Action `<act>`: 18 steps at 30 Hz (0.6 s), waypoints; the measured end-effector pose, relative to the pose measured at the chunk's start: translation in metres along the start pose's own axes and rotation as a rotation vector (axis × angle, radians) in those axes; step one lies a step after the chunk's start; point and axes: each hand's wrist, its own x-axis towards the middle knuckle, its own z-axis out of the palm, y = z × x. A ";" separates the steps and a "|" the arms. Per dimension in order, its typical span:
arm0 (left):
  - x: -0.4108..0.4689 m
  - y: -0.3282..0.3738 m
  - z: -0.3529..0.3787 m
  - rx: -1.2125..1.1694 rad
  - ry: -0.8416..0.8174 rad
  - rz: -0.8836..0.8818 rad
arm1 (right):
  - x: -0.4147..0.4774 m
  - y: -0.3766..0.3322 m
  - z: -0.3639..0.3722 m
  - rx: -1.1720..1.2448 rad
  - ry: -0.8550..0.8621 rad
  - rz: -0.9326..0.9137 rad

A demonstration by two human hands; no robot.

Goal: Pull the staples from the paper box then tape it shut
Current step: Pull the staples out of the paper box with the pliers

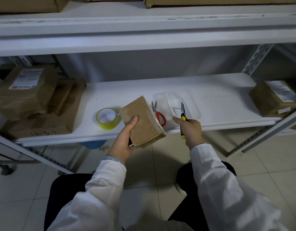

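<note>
My left hand [125,139] grips a small brown paper box [144,120] from below, thumb on its top face, tilted over the shelf's front edge. A metal staple end pokes out near my palm at the box's lower corner. My right hand [189,129] holds yellow-handled needle-nose pliers [182,114], tips pointing into a clear plastic tray [192,104] where a couple of pulled staples lie. A roll of yellow-green tape [107,118] stands left of the box. Red-handled scissors [158,114] lie between box and tray.
The white shelf [210,90] carries stacked brown parcels at the left [32,97] and one parcel at the right [274,97]. An upper shelf board hangs overhead. A blue basket [93,143] sits on the tiled floor below. My knees are underneath.
</note>
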 end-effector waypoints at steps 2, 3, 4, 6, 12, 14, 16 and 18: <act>0.001 -0.001 0.001 0.004 0.000 0.003 | 0.000 -0.001 -0.002 0.000 -0.005 -0.007; 0.001 -0.001 0.002 0.002 0.002 0.005 | 0.000 -0.002 -0.003 -0.003 -0.008 -0.011; 0.001 -0.002 0.002 0.001 0.000 0.007 | -0.001 -0.003 -0.004 -0.006 -0.009 -0.016; 0.001 -0.004 0.001 -0.013 -0.018 0.007 | -0.003 -0.004 -0.004 0.005 -0.019 -0.034; 0.003 -0.006 -0.003 -0.031 -0.006 0.024 | -0.025 -0.015 -0.006 0.036 -0.278 -0.100; 0.003 -0.006 -0.004 -0.029 -0.021 0.032 | -0.035 -0.018 -0.005 0.025 -0.408 -0.128; 0.003 -0.005 -0.006 -0.018 -0.042 0.040 | -0.041 -0.019 -0.002 0.015 -0.478 -0.143; 0.002 -0.005 -0.008 -0.020 -0.059 0.050 | -0.044 -0.017 0.004 0.004 -0.484 -0.144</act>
